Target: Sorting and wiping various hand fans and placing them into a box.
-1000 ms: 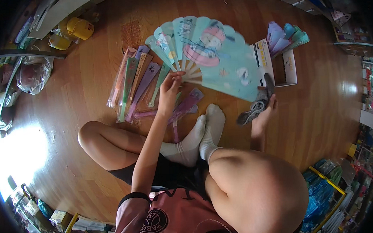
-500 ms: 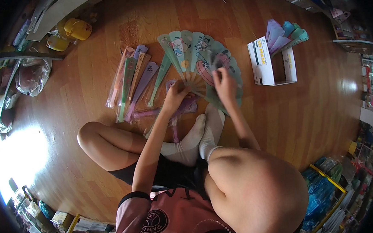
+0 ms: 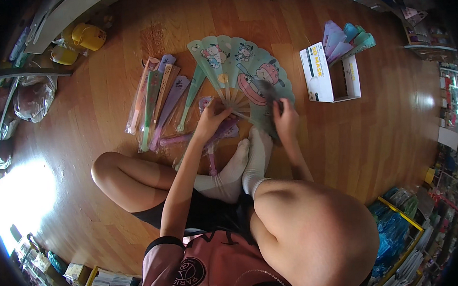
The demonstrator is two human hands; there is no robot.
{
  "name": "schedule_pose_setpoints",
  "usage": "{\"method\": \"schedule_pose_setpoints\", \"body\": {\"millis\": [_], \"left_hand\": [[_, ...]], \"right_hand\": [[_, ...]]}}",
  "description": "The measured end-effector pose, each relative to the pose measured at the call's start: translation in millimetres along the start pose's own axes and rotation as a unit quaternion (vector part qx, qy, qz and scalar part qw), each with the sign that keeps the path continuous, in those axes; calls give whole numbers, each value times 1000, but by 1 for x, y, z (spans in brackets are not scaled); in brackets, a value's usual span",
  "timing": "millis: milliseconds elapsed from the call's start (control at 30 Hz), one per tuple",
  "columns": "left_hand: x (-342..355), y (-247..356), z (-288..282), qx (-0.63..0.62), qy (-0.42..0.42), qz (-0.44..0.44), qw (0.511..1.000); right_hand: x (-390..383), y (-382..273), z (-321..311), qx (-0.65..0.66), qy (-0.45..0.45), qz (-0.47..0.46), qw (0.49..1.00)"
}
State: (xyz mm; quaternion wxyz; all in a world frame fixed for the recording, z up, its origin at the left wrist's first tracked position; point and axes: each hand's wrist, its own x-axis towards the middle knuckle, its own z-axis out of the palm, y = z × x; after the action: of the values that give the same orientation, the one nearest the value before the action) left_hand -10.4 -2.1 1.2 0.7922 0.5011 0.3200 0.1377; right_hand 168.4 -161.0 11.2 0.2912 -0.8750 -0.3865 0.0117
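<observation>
An open mint-green fan [image 3: 224, 62] with cartoon animals is spread in front of me. My left hand [image 3: 213, 120] grips its ribs near the pivot. My right hand [image 3: 286, 117] holds a grey cloth [image 3: 264, 91], blurred by motion, against the right part of the fan's printed face. Several folded fans [image 3: 164, 105] in pink, green, tan and purple lie in clear wrappers left of it, and purple ones [image 3: 227, 133] lie under and beside my left hand near my socked feet.
A white cardboard box [image 3: 315, 77] holding purple and teal fans stands at the right. Yellow plastic items [image 3: 88, 36] and bagged goods [image 3: 34, 102] sit along the left shelves. A yellow-framed rack [image 3: 416, 226] with blue plastic is by my right knee. My crossed legs occupy the foreground.
The fan came down lower and nearer the floor. My right hand moved from the fan's right edge inward onto its face with the grey cloth, then shifted slightly down and right.
</observation>
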Motion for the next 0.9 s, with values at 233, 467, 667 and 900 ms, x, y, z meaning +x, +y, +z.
{"method": "schedule_pose_setpoints", "body": {"millis": [233, 467, 667, 900], "left_hand": [[-1, 5, 2, -33, -14, 0, 999], [-3, 5, 1, -32, -1, -10, 999], [-5, 5, -1, -27, 6, -1, 1000], [-2, 9, 5, -12, -20, 1, 1000]], "right_hand": [[-18, 29, -19, -62, 66, 96, 991], [-15, -68, 20, 55, -3, -57, 997], [11, -45, 19, 26, -10, -41, 999], [66, 51, -29, -141, 74, 10, 987]]}}
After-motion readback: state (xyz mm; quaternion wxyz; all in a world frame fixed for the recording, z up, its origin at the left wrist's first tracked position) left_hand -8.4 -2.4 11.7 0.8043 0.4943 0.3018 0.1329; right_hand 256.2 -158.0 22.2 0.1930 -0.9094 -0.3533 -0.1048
